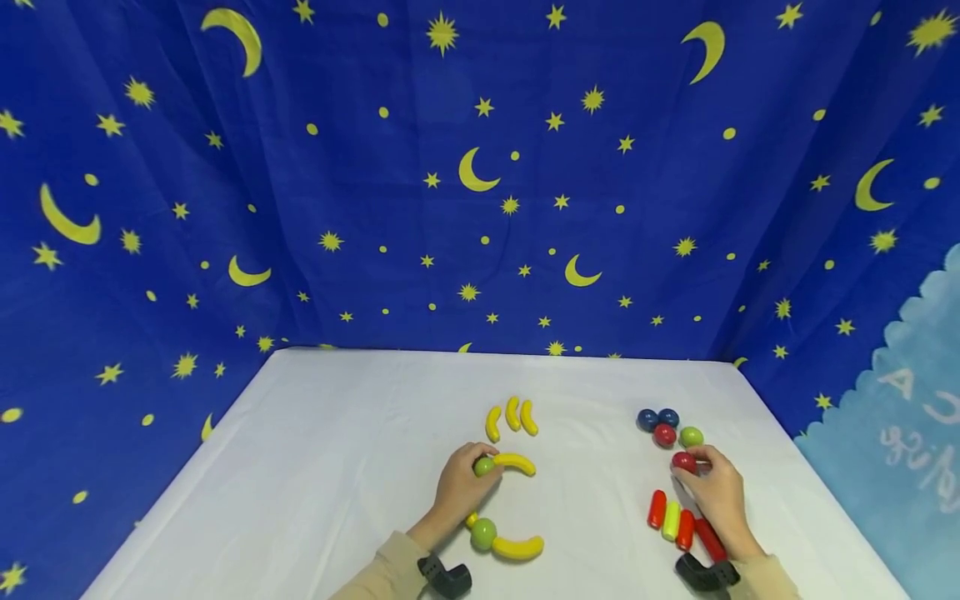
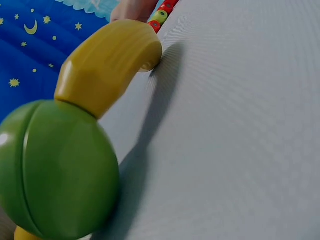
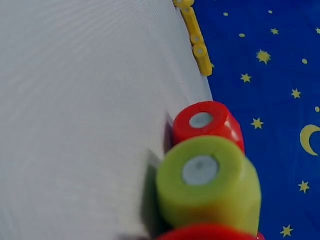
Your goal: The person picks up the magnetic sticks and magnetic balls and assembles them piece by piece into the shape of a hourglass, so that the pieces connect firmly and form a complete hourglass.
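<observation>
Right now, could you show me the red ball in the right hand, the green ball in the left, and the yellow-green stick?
Red ball [image 1: 682, 462]: head view, its uncovered middle.
Green ball [image 1: 483, 467]: head view, the part showing between fingers.
Yellow-green stick [image 1: 671, 521]: head view, midway along.

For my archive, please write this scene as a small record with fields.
left grip: around upper green ball, beside curved yellow piece
right grip: pinches red ball
below left grip: lower green ball, touching second yellow piece
beyond left grip: three yellow pieces
beyond right grip: two blue balls, light-green ball, another red ball
cylinders: three red, one yellow-green
table: white
</observation>
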`<state>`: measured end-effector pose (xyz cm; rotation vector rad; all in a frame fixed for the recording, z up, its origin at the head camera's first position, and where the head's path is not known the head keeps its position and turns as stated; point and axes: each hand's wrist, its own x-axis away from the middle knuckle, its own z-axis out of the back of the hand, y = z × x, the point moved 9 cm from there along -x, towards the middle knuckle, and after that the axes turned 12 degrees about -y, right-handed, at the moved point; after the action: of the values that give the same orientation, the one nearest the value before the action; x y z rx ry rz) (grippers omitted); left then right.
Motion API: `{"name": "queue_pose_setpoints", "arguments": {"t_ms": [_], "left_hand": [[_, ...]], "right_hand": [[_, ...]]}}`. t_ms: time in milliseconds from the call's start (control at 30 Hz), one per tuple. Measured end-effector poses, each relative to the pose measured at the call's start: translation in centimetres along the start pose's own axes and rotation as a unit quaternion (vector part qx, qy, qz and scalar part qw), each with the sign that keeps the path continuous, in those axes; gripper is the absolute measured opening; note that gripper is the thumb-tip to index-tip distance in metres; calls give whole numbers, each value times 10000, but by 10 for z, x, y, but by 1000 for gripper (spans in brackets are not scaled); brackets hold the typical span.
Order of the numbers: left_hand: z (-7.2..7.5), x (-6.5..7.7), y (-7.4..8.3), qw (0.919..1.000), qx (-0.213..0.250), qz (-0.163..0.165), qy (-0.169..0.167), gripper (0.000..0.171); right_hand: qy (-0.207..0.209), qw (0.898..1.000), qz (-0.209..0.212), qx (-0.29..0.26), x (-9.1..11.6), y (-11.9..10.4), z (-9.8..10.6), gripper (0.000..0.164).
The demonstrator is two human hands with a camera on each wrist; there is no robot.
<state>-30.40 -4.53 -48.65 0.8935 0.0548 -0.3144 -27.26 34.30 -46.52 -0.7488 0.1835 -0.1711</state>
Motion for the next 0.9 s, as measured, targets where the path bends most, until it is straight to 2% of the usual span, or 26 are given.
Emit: {"name": "queue_pose_setpoints", "arguments": {"t_ms": [133,267,400,567,700,900], "left_hand": [[0,-1,-1,9999,-66,106,43,19],[4,-5,1,9996,-187,78,197,19],[7,-8,3,9991,-278,61,306,18],[8,-7,0,9989,-315,227,264,18],[8,-8,1,9989,-342,195,262,20],[8,-4,-1,9987,-367,292,217,21]], "right_hand": [[171,9997,123,-116,-1,-3,3,34],[334,9987,194,-340,-3,-12,4,37],[268,9970,409,-603,-1,-27,-4,38],[-22,9938,867,-692,6,-53,-25,38],[-267,9895,1159,-821,11,-72,-48,38],[-1013,9790,1180,-1316,17,-97,-90,39]]}}
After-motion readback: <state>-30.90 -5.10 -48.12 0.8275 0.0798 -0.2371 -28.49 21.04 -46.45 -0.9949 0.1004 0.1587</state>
